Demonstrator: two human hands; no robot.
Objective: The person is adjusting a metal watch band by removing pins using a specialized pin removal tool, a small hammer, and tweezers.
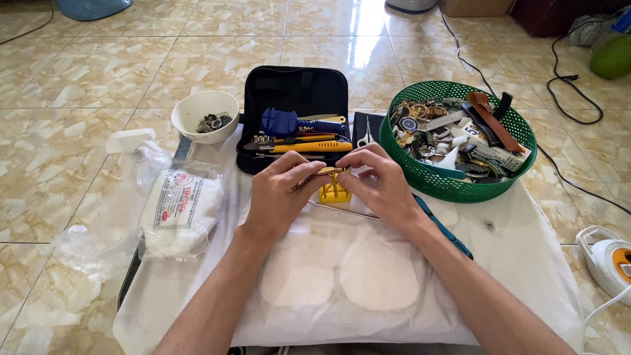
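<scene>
My left hand (pixel 279 197) and my right hand (pixel 378 184) meet over a small yellow plastic holder block (pixel 333 192) on a white cloth (pixel 526 250). Between the fingertips of both hands is a small gold-coloured watch piece (pixel 323 172), resting on top of the block. Right behind it lies an open black tool case (pixel 292 89) with a blue tool (pixel 282 121) and yellow-handled tools (pixel 309 146).
A green basket (pixel 460 190) full of watches and straps stands at the right. At the back left sits a white bowl (pixel 190 125) of small metal parts. A plastic bag of cotton (pixel 177 210) lies left. A thin metal rod (pixel 342 210), a blue-handled tool (pixel 447 230), black cables (pixel 565 98).
</scene>
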